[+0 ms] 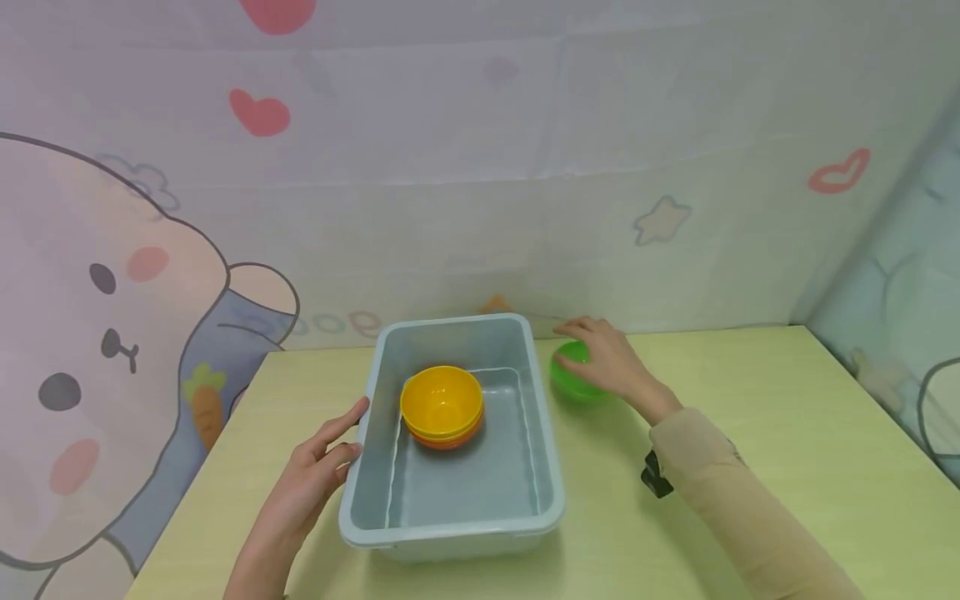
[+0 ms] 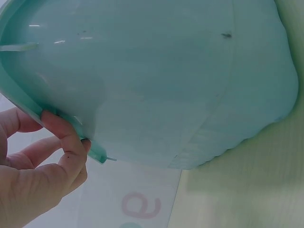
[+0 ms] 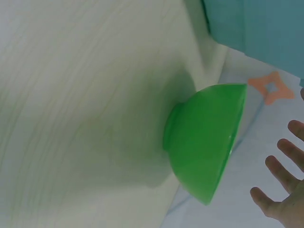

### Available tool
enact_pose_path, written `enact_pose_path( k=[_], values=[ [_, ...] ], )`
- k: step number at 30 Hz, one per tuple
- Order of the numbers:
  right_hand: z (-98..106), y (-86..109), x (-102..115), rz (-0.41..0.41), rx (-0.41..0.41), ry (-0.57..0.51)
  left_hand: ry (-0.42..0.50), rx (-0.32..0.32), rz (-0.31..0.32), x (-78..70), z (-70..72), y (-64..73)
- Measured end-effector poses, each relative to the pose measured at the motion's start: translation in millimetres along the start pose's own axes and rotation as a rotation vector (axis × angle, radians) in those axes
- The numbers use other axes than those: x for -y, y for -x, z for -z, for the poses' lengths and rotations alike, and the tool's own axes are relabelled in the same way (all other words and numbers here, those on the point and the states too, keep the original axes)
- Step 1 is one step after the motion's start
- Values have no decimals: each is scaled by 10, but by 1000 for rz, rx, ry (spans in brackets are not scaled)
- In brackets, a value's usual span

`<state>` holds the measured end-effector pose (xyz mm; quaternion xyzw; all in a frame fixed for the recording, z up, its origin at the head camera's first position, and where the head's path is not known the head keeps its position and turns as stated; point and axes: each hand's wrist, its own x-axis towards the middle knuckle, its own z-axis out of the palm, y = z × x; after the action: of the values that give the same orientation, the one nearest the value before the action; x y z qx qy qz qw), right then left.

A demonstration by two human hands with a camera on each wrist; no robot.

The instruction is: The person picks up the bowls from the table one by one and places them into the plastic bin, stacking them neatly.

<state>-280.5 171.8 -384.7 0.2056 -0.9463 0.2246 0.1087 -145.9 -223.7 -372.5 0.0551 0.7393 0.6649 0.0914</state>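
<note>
In the head view a grey-blue plastic bin (image 1: 480,496) stands on the table. A stack of bowls sits inside it, a yellow bowl (image 1: 441,404) uppermost and an orange bowl (image 1: 444,444) at the bottom. My left hand (image 1: 303,475) holds the bin's left rim; the left wrist view shows bent fingers (image 2: 71,152) tucked at the rim's underside. Right of the bin is a green bowl (image 1: 573,385), upright on the table. Over it reaches my right hand (image 1: 606,358), fingers spread. The right wrist view shows a gap between those fingers (image 3: 280,173) and the green bowl (image 3: 204,137).
The pale wooden table (image 1: 780,433) extends to the right of the bin. Behind it hangs a printed cloth (image 1: 465,225) close to the table's back edge. A small black object (image 1: 657,476) shows at the right sleeve (image 1: 720,475).
</note>
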Motion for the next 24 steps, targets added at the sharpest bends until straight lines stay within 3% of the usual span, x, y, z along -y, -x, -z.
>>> enact_pose_path(
  k=[9,24],
  values=[
    [-118,41,-58,-85,92,39,0,4,-7,-1,2,3],
    [-292,72,-182,-123,103,96,-9,-1,-13,-2,6,-3]
  ],
)
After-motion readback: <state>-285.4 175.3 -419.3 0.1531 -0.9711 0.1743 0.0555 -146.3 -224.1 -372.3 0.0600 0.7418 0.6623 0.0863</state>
